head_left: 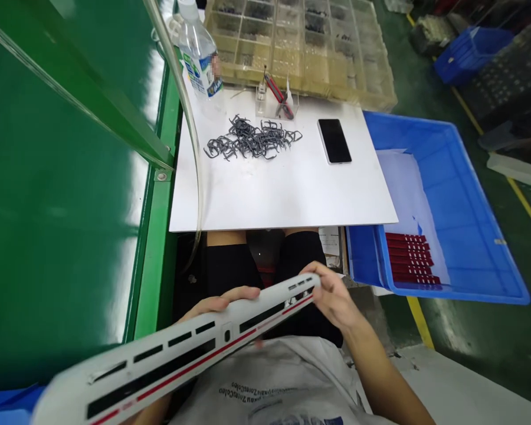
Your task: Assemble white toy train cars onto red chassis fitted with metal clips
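Observation:
A long white model train body shell (pixel 172 354) with black window openings and a red stripe runs across the bottom of the view. It is held up in front of my torso. My left hand (pixel 216 304) grips it from below near the middle, fingers curled over its edge. My right hand (pixel 331 298) is shut on its far end, fingers wrapped around the tip. Part of the shell's near end runs out of the frame at lower left.
A white board (pixel 283 195) holds a heap of dark metal clips (pixel 250 139), a black phone (pixel 334 140) and a small clear holder (pixel 277 100). Beyond stand a water bottle (pixel 199 53) and a compartment tray (pixel 296 41). A blue crate (pixel 442 206) holds red parts (pixel 409 258). A green bench (pixel 62 195) fills the left.

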`<state>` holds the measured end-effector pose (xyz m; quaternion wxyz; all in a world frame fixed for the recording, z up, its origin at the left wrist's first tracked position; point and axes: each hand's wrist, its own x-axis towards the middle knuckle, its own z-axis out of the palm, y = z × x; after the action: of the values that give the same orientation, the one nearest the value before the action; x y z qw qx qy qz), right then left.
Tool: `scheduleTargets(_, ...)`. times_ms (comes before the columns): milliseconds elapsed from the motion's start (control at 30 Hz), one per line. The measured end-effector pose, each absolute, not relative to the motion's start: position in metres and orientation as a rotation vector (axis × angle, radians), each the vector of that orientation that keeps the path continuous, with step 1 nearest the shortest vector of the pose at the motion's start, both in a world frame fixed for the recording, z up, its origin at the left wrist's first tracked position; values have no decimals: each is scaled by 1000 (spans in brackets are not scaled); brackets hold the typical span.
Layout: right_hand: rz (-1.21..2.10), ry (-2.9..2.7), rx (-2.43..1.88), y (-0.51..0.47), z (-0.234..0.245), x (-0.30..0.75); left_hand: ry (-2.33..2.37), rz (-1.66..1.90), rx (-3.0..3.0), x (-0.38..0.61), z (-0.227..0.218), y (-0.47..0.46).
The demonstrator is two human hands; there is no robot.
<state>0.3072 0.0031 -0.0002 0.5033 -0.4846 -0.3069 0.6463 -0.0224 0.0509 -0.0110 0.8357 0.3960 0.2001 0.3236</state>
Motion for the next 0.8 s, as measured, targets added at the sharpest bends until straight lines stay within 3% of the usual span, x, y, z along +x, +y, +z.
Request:
scheduleTargets(100,1793,-1128,-1158,10,-5,290,498,850,935,-24,-16,64)
scheduleTargets(167,1708,-1549,-1171,29,5,287,547,1018,1040,-22,-14,78)
scheduleTargets(300,862,-1937,-1318,120,28,302,454,1177,1143,-9,-1,94)
scheduleTargets(433,300,-2053,-1375,252,24,334,251,884,815,-1,4,80)
scheduleTargets(600,283,-2300,-1379,351,3,361,186,724,586,-9,-15,63)
scheduleTargets(800,300,-2383,-1264,359,0,372,222,740,550,-10,-21,67)
